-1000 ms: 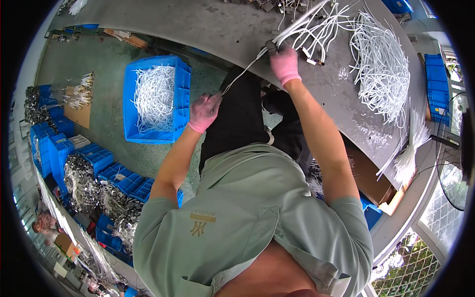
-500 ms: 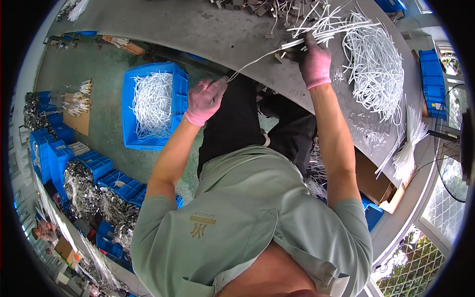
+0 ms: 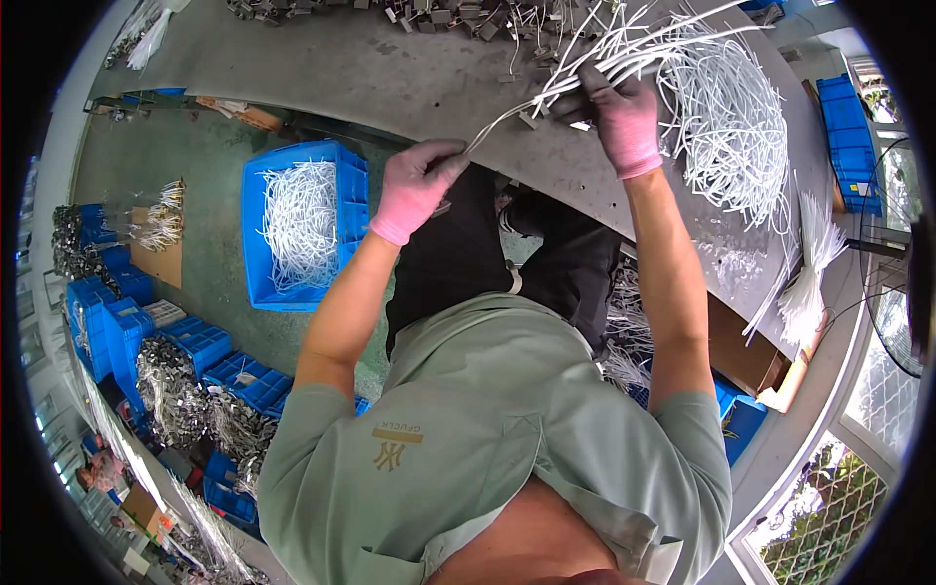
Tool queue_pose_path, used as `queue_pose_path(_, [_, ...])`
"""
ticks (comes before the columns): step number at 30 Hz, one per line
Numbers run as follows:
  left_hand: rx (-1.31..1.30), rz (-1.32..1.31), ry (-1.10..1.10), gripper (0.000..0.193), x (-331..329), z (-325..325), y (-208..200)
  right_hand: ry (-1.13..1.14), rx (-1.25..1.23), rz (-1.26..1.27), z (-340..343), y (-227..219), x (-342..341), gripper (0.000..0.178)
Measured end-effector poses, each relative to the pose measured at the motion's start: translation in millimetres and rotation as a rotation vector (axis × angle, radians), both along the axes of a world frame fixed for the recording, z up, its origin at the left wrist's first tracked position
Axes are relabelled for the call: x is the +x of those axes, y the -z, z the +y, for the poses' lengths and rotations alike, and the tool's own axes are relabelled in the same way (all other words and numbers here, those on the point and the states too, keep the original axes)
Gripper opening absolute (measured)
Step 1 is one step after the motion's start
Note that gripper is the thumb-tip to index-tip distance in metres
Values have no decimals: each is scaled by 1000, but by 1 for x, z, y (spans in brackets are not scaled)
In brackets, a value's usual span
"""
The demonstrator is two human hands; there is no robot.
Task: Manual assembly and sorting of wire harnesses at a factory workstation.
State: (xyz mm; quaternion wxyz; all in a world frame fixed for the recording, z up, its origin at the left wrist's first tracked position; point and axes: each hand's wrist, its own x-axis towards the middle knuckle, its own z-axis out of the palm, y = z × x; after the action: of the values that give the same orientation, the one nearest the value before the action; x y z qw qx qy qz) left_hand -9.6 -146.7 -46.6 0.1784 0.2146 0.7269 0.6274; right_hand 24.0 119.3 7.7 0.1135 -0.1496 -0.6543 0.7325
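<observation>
Both my hands wear pink gloves with grey, dirty fingers. My left hand pinches the end of a thin pale wire over the table's front edge. A small grey piece shows just below that hand; whether it hangs from the wire I cannot tell. The wire runs up to the right, to a loose bunch of white tubes. My right hand grips this bunch above the grey table, fingers wrapped round its lower end. Where wire and tubes meet is partly hidden by the fingers.
A large heap of white tubes lies right of my right hand. Small grey metal parts with wires line the table's far side. On the floor at left stands a blue crate of white tubes. A white bundle hangs at the right edge.
My left hand has moved up and right, nearer my right hand, and the stretch of wire between them is shorter. The right hand still grips the bunch, its tubes now tilted more steeply.
</observation>
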Motion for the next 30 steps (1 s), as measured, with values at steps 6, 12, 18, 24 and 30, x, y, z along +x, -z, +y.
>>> queue_pose_path(6, [671,-1031,-144,34,10,18,15,91,-86,-2,15,-17,1,27])
queue_pose_path(12, [414,-168,-356,21,12,43,26,74,-85,44,5,-20,10,28])
queue_pose_path(18, [199,57,-318,31,16,47,15,89,25,81,8,-29,21,28])
queue_pose_path(24, [128,171,-330,30,8,54,33,105,114,91,34,-48,13,31])
queue_pose_path(30, [212,-90,-423,29,-3,73,14,80,-52,175,13,-37,22,31])
